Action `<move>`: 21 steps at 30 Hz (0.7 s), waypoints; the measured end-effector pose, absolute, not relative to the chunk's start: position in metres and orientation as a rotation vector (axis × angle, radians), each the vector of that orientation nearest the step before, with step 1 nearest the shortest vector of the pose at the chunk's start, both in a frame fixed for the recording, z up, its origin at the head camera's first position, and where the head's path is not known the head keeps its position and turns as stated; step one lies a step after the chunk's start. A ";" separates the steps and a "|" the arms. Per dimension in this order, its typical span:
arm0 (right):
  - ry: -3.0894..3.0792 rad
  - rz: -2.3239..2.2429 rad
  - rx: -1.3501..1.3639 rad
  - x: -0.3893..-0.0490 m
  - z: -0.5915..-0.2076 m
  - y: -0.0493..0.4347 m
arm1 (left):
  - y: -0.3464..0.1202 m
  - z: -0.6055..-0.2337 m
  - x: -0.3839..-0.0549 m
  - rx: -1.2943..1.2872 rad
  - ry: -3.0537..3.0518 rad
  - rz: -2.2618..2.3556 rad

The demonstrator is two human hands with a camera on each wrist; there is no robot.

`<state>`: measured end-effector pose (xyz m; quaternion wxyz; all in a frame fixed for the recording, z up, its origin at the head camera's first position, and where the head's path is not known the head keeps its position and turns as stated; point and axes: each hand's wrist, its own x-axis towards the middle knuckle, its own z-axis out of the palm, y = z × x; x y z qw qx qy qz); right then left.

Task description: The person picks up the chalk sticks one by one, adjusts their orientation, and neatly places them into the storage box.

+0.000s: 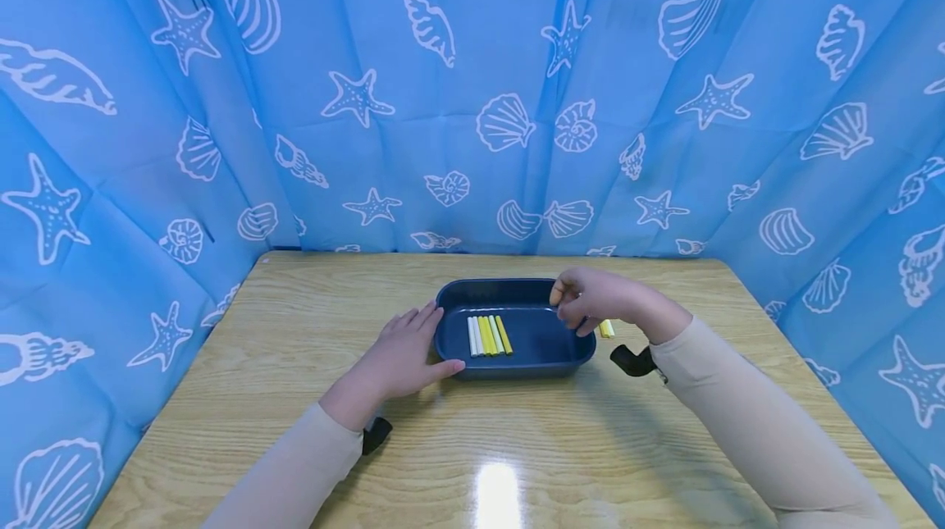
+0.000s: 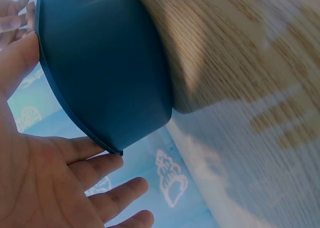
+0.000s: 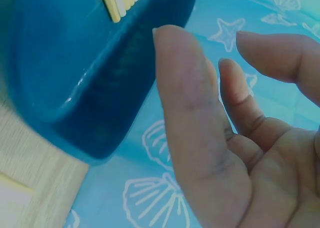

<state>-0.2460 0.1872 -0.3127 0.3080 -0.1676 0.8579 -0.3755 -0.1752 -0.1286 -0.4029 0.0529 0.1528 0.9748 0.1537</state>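
Observation:
A dark blue oblong tray [image 1: 531, 370] sits on the table, with several white and yellow chalk sticks [image 1: 490, 335] lined up side by side in its left half. My left hand [image 1: 394, 353] rests at the tray's left end, its fingers spread; in the left wrist view the thumb [image 2: 22, 58] and fingertips touch the rim. Over the tray's right end hovers my right hand [image 1: 594, 299], its fingers loosely bent. Nothing shows between thumb and fingers in the right wrist view. More yellow and white chalk sticks [image 1: 607, 329] lie just right of the tray, partly hidden by the right hand.
The wood-grain table [image 1: 310, 299] ends at a blue curtain [image 1: 458, 143] printed with white shells and starfish, which hangs behind it and on both sides. Each wrist carries a black strap-like piece [image 1: 632, 360]. A bright reflection lies on the tabletop near the front.

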 end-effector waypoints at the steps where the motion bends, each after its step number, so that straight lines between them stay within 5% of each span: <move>1: 2.280 -0.998 -0.442 -0.245 -0.313 0.190 | -0.129 -0.403 -0.175 0.466 2.966 0.470; 21: 2.406 -1.153 -0.443 -0.230 -0.333 0.231 | -0.128 -0.403 -0.175 0.444 2.965 0.460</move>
